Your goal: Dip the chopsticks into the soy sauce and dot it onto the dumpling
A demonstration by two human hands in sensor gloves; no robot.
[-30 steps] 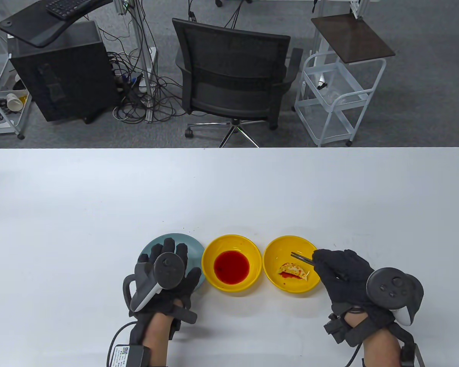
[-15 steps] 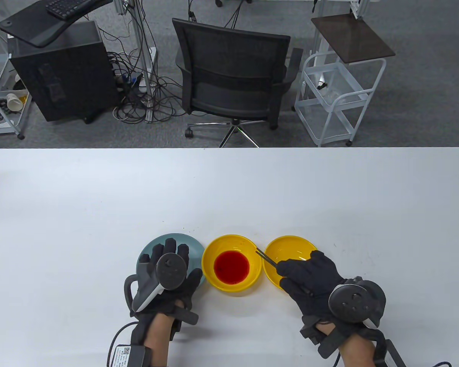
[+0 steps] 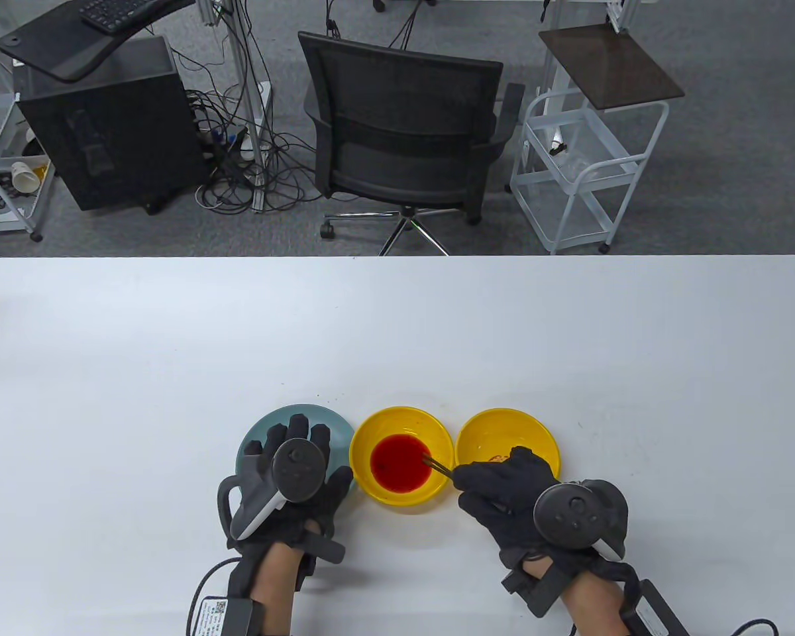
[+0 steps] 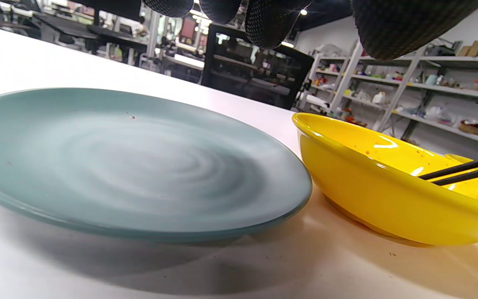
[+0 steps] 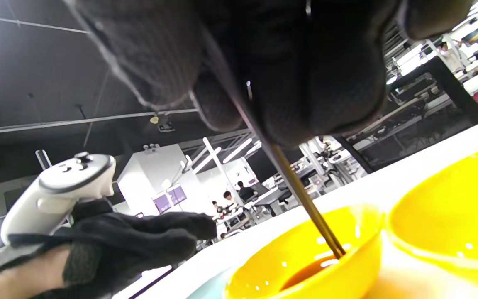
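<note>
Table view: right hand pinching chopsticks, tips past the fingers dipped at the right edge of the red soy sauce in the middle yellow bowl. Dumpling barely visible just ahead of the right knuckles in the right yellow bowl. Left hand flat, fingers spread over the blue plate on the desk, gripping nothing.

Left wrist view: left fingertips hanging above plate, no contact seen; chopsticks entering bowl from the right.

Right wrist view: fingers clenched on chopsticks, tips in sauce below the fingers.
</note>
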